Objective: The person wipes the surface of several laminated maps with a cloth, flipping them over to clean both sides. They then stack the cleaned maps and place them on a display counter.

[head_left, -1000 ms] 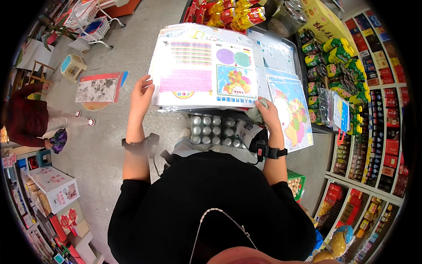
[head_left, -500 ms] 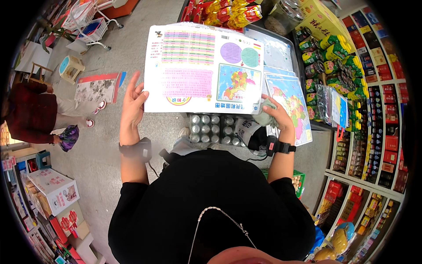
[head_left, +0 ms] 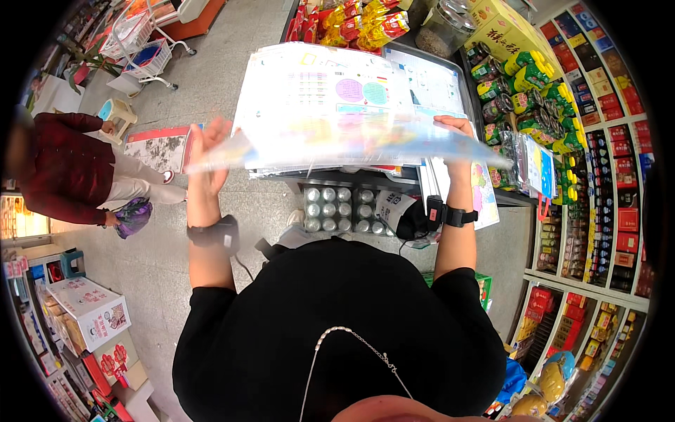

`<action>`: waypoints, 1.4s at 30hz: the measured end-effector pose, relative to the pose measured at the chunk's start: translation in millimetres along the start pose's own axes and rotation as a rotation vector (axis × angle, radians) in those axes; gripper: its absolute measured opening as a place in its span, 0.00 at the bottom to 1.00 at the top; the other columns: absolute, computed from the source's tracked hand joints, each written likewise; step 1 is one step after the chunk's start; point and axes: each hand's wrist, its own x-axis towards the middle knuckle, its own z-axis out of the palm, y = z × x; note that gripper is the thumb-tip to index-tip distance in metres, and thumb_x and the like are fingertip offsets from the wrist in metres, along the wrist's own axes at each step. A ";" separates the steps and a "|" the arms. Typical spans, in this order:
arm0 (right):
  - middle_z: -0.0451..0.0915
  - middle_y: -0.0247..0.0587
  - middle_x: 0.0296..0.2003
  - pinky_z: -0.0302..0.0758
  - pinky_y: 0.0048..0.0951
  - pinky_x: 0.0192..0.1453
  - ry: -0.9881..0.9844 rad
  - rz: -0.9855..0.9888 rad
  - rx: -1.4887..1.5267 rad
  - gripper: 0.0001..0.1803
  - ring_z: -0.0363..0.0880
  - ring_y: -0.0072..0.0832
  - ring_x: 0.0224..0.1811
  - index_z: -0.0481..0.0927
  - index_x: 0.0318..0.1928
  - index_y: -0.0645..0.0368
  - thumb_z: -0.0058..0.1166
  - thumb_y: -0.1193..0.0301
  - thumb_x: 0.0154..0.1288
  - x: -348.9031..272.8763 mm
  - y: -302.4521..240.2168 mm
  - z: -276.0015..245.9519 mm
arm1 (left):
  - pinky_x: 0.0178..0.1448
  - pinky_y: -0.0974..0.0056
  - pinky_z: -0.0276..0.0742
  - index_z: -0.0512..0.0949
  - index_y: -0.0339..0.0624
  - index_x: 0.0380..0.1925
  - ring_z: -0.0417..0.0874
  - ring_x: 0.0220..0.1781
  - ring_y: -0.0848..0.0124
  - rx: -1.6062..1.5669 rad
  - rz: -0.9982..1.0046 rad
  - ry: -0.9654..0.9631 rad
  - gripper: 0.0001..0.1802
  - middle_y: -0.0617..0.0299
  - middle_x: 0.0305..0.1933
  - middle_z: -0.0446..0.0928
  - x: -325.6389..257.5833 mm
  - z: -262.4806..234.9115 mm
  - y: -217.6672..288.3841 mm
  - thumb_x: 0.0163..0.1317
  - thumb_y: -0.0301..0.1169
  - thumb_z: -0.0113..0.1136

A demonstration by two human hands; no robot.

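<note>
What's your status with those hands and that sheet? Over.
Left hand and right hand near opposite ends of motion-blurred sheet; exact grip unclear. Sheet nearly edge-on over printed stack. Red-and-yellow packets beyond stack, not between hands.

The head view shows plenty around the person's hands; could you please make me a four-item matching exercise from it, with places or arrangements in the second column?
Column one:
1. Blurred sheet
2. Cans
3. Purple bag
4. Yellow box

Column two:
A. At the other person's hand
B. Beside the clear jar
C. Stretching between the person's left hand and right hand
D. Standing in rows, silver on top

Right pairs: 1-C, 2-D, 3-A, 4-B
</note>
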 end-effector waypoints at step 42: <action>0.61 0.56 0.64 0.58 0.52 0.66 -0.290 0.194 -0.854 0.27 0.58 0.52 0.66 0.68 0.60 0.57 0.48 0.71 0.57 -24.6 52.3 164.6 | 0.64 0.56 0.71 0.57 0.32 0.63 0.72 0.62 0.61 0.010 -0.091 0.340 0.23 0.49 0.62 0.67 19.9 -47.4 -58.7 0.68 0.22 0.38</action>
